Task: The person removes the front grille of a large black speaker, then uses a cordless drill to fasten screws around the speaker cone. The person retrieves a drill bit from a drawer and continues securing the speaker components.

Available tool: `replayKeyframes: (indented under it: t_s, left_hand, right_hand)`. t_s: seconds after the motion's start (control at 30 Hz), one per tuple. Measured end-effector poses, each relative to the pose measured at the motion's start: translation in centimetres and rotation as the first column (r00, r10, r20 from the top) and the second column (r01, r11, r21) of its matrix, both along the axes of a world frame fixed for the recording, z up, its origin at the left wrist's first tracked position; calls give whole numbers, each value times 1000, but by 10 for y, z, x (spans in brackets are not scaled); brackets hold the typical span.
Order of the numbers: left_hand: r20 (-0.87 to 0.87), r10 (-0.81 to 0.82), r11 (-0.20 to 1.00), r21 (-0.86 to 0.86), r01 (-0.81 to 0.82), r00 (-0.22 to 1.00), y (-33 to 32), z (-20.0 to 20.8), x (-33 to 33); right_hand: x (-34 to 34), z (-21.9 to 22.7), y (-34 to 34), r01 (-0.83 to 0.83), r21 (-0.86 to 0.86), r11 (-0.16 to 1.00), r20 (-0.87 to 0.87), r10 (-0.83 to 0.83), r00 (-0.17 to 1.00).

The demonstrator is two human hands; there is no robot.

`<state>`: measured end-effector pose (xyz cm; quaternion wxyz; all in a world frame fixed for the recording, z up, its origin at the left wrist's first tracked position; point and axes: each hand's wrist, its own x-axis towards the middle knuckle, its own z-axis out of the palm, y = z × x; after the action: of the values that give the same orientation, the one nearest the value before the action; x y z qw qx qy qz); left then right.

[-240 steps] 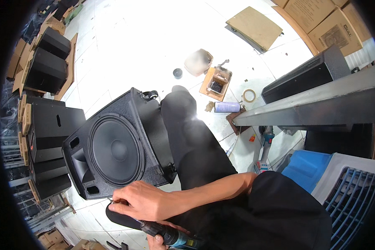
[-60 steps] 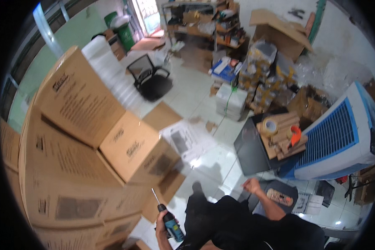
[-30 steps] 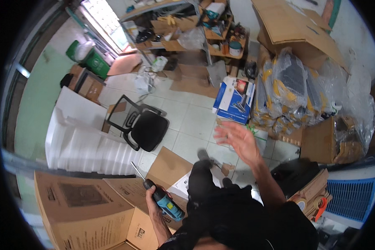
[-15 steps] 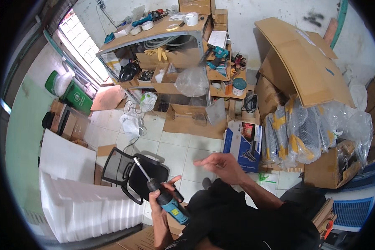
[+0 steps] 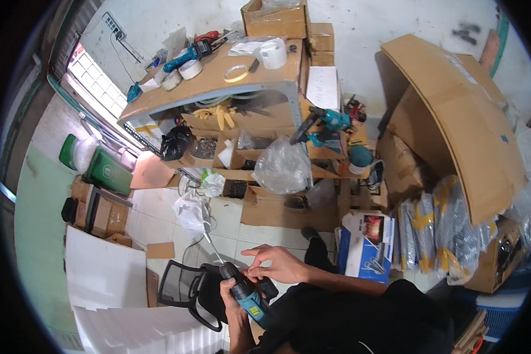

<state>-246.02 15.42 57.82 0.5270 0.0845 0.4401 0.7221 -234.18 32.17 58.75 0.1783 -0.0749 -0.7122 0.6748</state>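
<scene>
My left hand (image 5: 229, 298) is closed around a teal and black cordless drill (image 5: 252, 304), low in the middle of the view. A long, thin metal bit (image 5: 213, 248) points from its chuck up and to the left. Right beside the chuck is my right hand (image 5: 277, 264), with its fingers stretched toward the left and apart. Nothing shows in it; whether its lower fingertips touch the drill I cannot tell. Behind the drill stands a black office chair (image 5: 203, 292), and a white plastic bag (image 5: 190, 213) lies on the floor beyond the bit.
Ahead stands a workbench (image 5: 218, 74) with tape rolls and a grinder on top. Boxes of small parts (image 5: 205, 148) fill its shelf. Another teal power tool (image 5: 330, 121) sits at its right. A blue and white box (image 5: 366, 245), bubble-wrapped bundles (image 5: 448, 230) and large cardboard (image 5: 454, 118) line the right side.
My right hand has moved left and down to the drill's chuck. The view has shifted toward the bench, and a foot now shows farther forward. The drill stays in my left hand.
</scene>
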Motion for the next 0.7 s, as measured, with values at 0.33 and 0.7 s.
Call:
replayKeyframes:
  t_s: [0.33, 0.7]
  left_hand:
    - [-222, 167, 981, -60, -185, 961, 140, 26, -78]
    - [-337, 650, 648, -220, -729, 681, 152, 34, -128]
  right_hand:
    - [-14, 74, 228, -120, 56, 991, 125, 112, 986]
    - [36, 37, 590, 564, 738, 370, 89, -882, 463]
